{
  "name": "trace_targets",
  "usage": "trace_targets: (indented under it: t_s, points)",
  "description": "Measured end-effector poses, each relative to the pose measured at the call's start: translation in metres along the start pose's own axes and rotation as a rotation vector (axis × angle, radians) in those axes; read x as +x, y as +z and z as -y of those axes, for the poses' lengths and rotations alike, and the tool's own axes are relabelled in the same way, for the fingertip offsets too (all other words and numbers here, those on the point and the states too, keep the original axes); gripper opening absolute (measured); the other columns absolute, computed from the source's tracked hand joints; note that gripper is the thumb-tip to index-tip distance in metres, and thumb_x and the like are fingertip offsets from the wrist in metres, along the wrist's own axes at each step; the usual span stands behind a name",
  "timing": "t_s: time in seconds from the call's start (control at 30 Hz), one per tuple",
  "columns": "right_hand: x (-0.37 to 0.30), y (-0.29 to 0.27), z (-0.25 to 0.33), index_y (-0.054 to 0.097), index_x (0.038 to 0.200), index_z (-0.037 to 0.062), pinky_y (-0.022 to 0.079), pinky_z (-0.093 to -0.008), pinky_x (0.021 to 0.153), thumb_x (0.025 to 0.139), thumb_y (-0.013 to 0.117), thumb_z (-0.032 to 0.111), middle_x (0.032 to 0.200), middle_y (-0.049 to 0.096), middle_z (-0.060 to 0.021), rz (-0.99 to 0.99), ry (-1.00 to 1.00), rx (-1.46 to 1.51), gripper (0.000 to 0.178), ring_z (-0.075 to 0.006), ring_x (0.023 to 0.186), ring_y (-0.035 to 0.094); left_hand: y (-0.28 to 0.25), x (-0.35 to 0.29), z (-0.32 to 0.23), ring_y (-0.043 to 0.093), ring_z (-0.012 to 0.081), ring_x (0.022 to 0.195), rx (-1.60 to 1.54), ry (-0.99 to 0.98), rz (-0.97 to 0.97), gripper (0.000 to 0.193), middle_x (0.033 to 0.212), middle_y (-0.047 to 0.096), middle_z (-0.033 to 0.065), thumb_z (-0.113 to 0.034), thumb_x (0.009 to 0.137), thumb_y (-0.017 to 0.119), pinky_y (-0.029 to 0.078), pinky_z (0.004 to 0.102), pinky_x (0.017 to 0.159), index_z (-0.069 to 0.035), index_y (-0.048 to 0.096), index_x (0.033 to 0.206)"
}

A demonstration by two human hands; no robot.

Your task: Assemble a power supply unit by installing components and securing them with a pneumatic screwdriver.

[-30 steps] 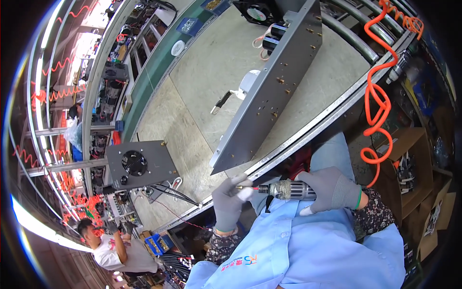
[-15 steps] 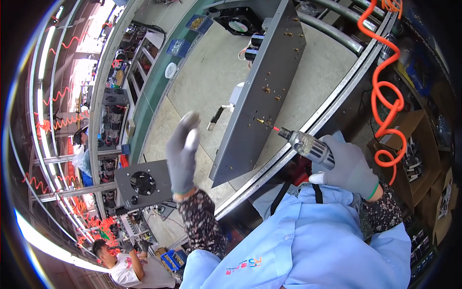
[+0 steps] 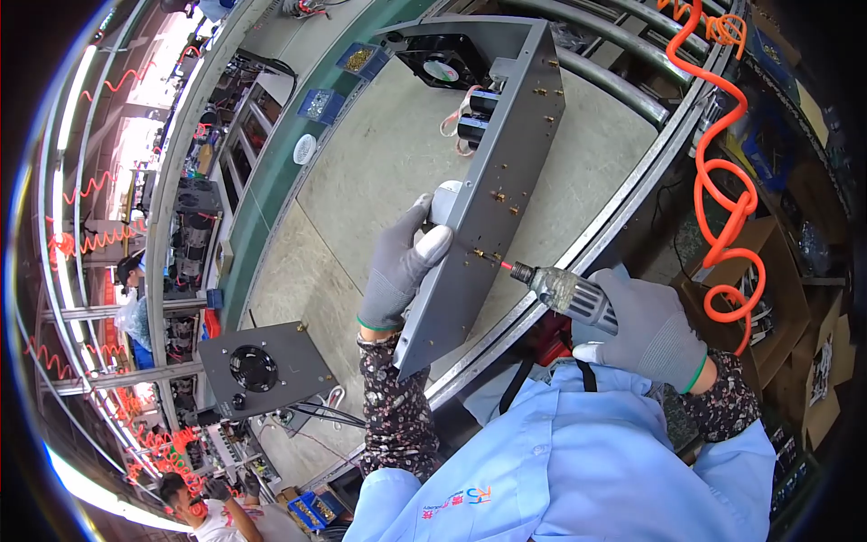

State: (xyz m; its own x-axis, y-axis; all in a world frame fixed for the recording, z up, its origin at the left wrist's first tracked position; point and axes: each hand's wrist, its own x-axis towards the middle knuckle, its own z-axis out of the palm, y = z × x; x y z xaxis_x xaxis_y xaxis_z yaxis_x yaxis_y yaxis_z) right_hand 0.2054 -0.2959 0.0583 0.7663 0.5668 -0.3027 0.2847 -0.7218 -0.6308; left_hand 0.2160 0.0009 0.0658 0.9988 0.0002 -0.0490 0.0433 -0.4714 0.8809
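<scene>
Bins (image 3: 376, 67), 2 and blue, hold brass-coloured pieces (image 3: 358, 58) and silvery pieces (image 3: 318, 104) at far left. Left hand (image 3: 397, 271), apart 0.5 s ago, now grips the grey metal panel (image 3: 488, 226) standing on the worktop (image 3: 361, 163); right hand (image 3: 646, 325) clasps a power screwdriver (image 3: 578, 296).

A head-worn fisheye camera looks down from close above the blue shirt (image 3: 587, 452) toward the workbench (image 3: 352, 190).

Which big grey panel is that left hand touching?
The long panel dotted with brass bits: the left hand touches its edge. The other panel, lower left, with a black fan, is untouched.
</scene>
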Motion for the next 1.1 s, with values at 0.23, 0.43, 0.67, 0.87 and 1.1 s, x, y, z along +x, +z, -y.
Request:
trace_targets:
  t_s: [0.23,0.43,0.67,0.87,1.1]
  points:
    - [0.003,0.002,0.009,0.050,0.101,0.0092,0.047,-0.0421,0.064,0.063,0.076,0.035,0.075,0.060,-0.0133,-0.022,-0.002,-0.099,0.053,-0.0325,0.074,0.062,0.001,-0.001,-0.001,0.053,0.0183,0.093,-0.058,-0.003,-0.028,0.065,0.094,0.059,0.0148,-0.042,0.081,0.062,0.039,0.0309,0.089,0.012,0.051,0.116]
    - [0.006,0.003,0.013,0.050,0.102,0.0082,0.048,-0.0413,0.066,0.064,0.074,0.035,0.077,0.061,-0.0142,0.069,0.070,-0.106,0.053,-0.0325,0.074,0.062,0.001,-0.003,-0.002,0.052,0.0192,0.082,0.008,-0.003,-0.052,0.061,0.084,0.057,0.0149,-0.041,0.080,0.061,0.040,0.0309,0.084,0.012,0.053,0.110]
    - [0.005,0.004,0.014,0.047,0.100,0.0071,0.049,-0.0427,0.065,0.065,0.076,0.041,0.074,0.061,-0.0118,-0.001,-0.024,-0.125,0.057,-0.0316,0.072,0.063,0.002,-0.001,0.004,0.056,0.0223,0.087,0.032,0.050,-0.088,0.060,0.087,0.060,0.0179,-0.040,0.081,0.060,0.040,0.0335,0.089,0.010,0.053,0.113]
    - [-0.001,-0.008,0.003,0.049,0.102,0.0074,0.048,-0.0433,0.067,0.062,0.075,0.045,0.079,0.062,-0.0146,0.012,-0.019,-0.070,0.061,-0.0344,0.076,0.062,-0.005,-0.006,0.006,0.058,0.0268,0.096,0.023,0.011,-0.027,0.063,0.101,0.061,0.0207,-0.039,0.079,0.063,0.038,0.0349,0.095,0.009,0.052,0.118]
    - [0.004,-0.018,-0.012,0.052,0.102,0.0080,0.047,-0.0414,0.065,0.059,0.079,0.042,0.079,0.061,-0.0130,-0.154,0.108,-0.040,0.061,-0.0350,0.076,0.062,-0.008,-0.005,0.015,0.045,0.0338,0.122,0.056,-0.014,0.012,0.071,0.125,0.051,0.0255,-0.045,0.076,0.065,0.034,0.0368,0.102,0.005,0.049,0.124]
